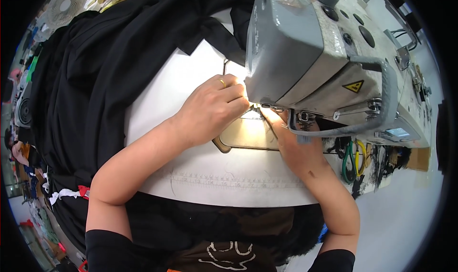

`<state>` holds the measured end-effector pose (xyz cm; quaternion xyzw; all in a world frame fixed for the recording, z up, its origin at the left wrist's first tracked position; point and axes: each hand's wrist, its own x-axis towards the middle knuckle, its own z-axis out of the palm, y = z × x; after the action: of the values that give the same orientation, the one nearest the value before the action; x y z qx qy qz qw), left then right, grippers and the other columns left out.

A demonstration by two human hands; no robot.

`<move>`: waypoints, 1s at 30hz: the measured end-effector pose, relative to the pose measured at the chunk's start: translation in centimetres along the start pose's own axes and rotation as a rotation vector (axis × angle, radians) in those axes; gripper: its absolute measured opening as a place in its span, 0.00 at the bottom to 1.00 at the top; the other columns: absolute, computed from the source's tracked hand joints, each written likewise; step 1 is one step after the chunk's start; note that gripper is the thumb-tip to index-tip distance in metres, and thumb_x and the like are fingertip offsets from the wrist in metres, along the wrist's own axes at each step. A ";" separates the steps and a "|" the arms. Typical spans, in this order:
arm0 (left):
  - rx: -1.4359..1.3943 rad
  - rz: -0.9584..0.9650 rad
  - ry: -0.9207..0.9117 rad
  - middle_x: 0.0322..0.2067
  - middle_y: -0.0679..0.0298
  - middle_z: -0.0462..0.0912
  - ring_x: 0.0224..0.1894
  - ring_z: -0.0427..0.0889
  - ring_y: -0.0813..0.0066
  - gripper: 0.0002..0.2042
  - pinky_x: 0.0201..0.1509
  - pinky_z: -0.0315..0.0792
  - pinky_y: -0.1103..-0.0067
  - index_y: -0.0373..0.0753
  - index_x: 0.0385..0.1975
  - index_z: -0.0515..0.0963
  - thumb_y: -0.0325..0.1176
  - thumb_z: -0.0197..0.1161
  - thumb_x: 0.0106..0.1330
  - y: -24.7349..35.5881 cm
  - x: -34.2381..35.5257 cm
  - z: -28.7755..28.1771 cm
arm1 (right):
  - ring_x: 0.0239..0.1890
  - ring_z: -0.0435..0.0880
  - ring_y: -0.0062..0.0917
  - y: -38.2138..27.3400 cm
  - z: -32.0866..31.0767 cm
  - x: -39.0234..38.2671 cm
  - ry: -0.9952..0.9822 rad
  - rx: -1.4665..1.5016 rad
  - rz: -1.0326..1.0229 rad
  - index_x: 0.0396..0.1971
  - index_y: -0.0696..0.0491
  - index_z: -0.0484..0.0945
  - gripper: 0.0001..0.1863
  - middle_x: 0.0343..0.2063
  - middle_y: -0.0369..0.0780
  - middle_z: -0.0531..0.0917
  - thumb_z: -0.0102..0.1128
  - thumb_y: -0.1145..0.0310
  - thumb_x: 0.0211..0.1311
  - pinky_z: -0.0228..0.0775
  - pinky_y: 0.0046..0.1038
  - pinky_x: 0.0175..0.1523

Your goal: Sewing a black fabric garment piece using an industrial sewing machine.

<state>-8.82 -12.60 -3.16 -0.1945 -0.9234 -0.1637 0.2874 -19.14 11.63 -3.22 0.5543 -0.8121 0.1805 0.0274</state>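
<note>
A grey and white industrial sewing machine [305, 57] stands over the white work table, its lamp lighting the needle area [256, 107]. My left hand [214, 105], a ring on one finger, is closed just left of the needle, fingertips pinched together. Whatever it pinches is too small or hidden to make out. From the right, my right hand [296, 141] reaches under the machine head, its fingertips drawn together by the presser foot. The machine hides part of those fingers and anything between them. Below both hands lies the shiny metal plate [245, 134].
Black fabric [109, 62] heaps over the table's left and far side. Green-handled scissors [349, 162] and a yellow-handled tool [361, 156] lie at the right, beside dark lint and thread scraps. A printed ruler [234, 182] runs along the front. A white fan [66, 5] stands far left.
</note>
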 end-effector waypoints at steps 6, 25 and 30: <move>0.070 -0.044 -0.022 0.35 0.63 0.77 0.47 0.81 0.63 0.07 0.50 0.78 0.70 0.40 0.29 0.76 0.24 0.68 0.55 0.2 0.3 0.4 | 0.44 0.87 0.36 0.6 0.1 0.6 0.113 -0.074 -0.120 0.52 0.54 0.86 0.21 0.37 0.40 0.86 0.62 0.81 0.58 0.78 0.39 0.48; -0.174 -0.087 -0.033 0.39 0.65 0.83 0.47 0.82 0.61 0.09 0.52 0.79 0.70 0.40 0.37 0.81 0.27 0.75 0.59 0.8 -0.9 -0.9 | 0.44 0.87 0.34 0.8 -0.4 0.4 0.146 -0.060 -0.115 0.49 0.44 0.86 0.16 0.41 0.35 0.87 0.67 0.75 0.61 0.79 0.38 0.48; -0.302 -0.105 -0.017 0.44 0.65 0.83 0.48 0.81 0.61 0.15 0.50 0.81 0.69 0.41 0.46 0.84 0.30 0.77 0.59 1.2 -1.7 -1.2 | 0.46 0.88 0.32 -0.1 -0.8 -0.1 0.099 0.036 -0.181 0.48 0.44 0.85 0.19 0.46 0.33 0.88 0.75 0.76 0.57 0.80 0.38 0.52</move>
<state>-6.41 -12.50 -2.96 -0.1883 -0.8996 -0.3140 0.2381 -19.19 11.94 -2.49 0.6163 -0.7529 0.2189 0.0740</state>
